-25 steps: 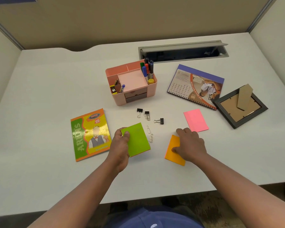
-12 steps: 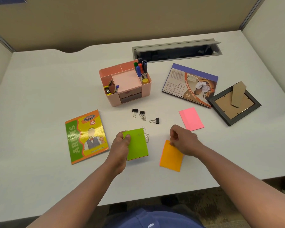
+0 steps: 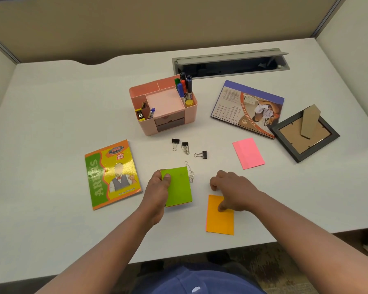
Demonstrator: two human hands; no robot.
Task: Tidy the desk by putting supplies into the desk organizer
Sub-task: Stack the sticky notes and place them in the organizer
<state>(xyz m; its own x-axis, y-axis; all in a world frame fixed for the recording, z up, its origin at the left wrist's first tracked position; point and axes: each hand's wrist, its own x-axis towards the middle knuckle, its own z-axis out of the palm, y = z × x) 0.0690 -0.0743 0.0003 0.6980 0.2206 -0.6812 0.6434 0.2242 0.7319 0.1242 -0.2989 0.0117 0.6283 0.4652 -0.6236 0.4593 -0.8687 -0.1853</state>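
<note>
Both hands are working low on the white desk (image 3: 40, 124). Starting at the left, an exercise notebook (image 3: 112, 174) is lying flat, untouched. Just beside it, the left hand (image 3: 157, 192) is gripping the green sticky-note pad (image 3: 179, 187), thumb curling over its upper left corner and fingers going underneath, so the pad is sitting tilted in the hand. Loose paper clips (image 3: 189, 171) are lying right at the pad's far edge, and three binder clips (image 3: 188, 148) are scattered between them and the pink desk organizer (image 3: 168, 122), which is standing further back with markers (image 3: 184, 87) upright in its rear right compartment and its square middle tray looking bare.

Moving right, the right hand (image 3: 234, 189) is hovering with fingers loosely curled, and its thumb seems to be pressing down on the orange sticky-note pad (image 3: 219, 215); it is not pinching anything that I can see. A pink sticky-note pad (image 3: 248, 153) is lying well apart beyond it, then a spiral calendar (image 3: 246, 108) and a face-down picture frame (image 3: 305, 135).

These pads are looking light and thin, stiff enough as a block but liable to fan or peel at the loose edge. Sliding one to get a fingertip under, then pinching across the short sides, is probably the safest hold.
</note>
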